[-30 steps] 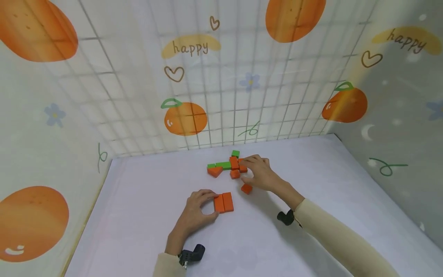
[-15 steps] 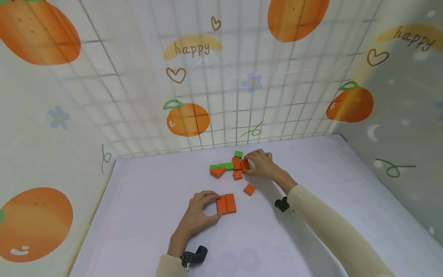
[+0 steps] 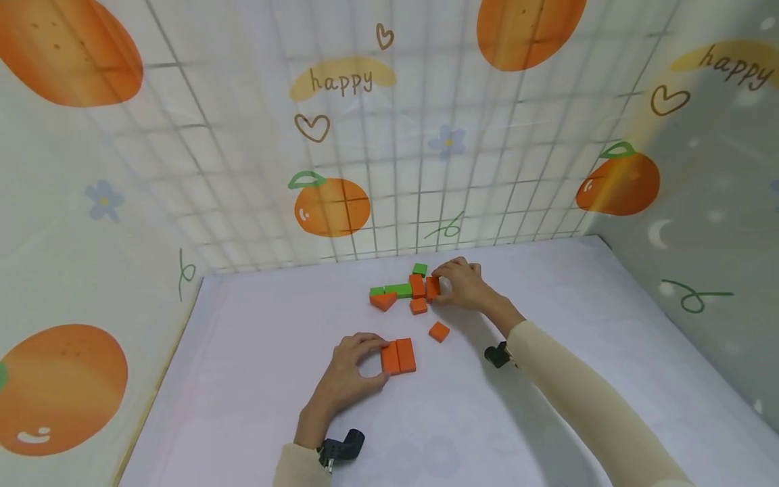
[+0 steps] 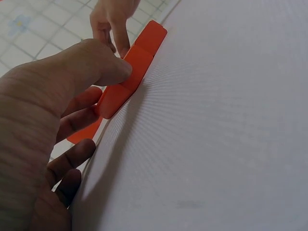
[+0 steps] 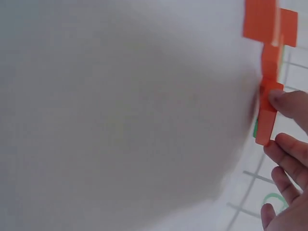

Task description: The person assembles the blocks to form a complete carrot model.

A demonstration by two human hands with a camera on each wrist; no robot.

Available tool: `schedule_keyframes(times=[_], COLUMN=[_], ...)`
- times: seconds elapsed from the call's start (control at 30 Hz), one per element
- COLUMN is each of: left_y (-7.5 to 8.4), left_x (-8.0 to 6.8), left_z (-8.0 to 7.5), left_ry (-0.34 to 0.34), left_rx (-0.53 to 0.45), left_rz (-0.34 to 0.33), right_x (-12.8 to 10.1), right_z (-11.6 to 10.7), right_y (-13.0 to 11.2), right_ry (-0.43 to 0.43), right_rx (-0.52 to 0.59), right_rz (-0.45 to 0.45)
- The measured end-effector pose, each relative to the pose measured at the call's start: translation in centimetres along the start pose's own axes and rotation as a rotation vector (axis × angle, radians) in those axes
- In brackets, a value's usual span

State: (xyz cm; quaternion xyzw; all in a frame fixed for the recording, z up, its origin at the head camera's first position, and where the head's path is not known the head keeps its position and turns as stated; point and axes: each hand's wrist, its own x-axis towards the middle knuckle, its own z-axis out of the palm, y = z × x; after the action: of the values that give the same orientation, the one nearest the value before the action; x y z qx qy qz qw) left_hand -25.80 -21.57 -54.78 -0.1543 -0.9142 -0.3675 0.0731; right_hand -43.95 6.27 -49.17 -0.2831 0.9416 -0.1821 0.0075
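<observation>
In the head view, my left hand (image 3: 347, 368) pinches a flat orange rectangular block (image 3: 390, 358) between thumb and fingertips at its two ends. A matching orange block (image 3: 406, 355) lies against its right side. Farther back, my right hand (image 3: 467, 287) grips another orange block (image 3: 433, 289) by its near and far ends. That block stands just right of an upright-lying orange block (image 3: 416, 286), with a thin gap between them. The right wrist view shows the right thumb pressed on the held block (image 5: 268, 113), fingertips at its other end.
Left of the right hand's block are a long green block (image 3: 399, 291), a short green one (image 3: 377, 291) and an orange triangle (image 3: 383, 302). A green cube (image 3: 420, 269) lies behind, a small orange block (image 3: 418, 306) in front. One loose orange block (image 3: 439, 331) sits nearer.
My right thumb has moved from beside the loose orange block up to the near end of the block it now grips. That block has straightened slightly. The left hand has stayed put.
</observation>
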Motion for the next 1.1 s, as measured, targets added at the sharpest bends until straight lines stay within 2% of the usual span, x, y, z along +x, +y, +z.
schedule_keyframes(times=[0.23, 0.43, 0.73, 1.1], left_y=[0.0, -0.3, -0.4, -0.3], left_x=[0.0, 0.0, 0.0, 0.0], left_z=[-0.4, -0.6, -0.3, 0.2], left_ry=[-0.005, -0.011, -0.006, -0.009], left_rx=[0.000, 0.011, 0.008, -0.008], left_rz=[-0.026, -0.026, -0.035, -0.016], right_x=[-2.0, -4.9, -8.2, -9.4], right_z=[-1.2, -1.3, 0.1, 1.8], right_y=[-0.7, -2.5, -5.5, -6.3], right_ry=[0.057, 0.058, 0.056, 0.028], right_rx=[0.043, 0.065, 0.038, 0.003], right_rz=[-0.068, -0.142, -0.241, -0.266])
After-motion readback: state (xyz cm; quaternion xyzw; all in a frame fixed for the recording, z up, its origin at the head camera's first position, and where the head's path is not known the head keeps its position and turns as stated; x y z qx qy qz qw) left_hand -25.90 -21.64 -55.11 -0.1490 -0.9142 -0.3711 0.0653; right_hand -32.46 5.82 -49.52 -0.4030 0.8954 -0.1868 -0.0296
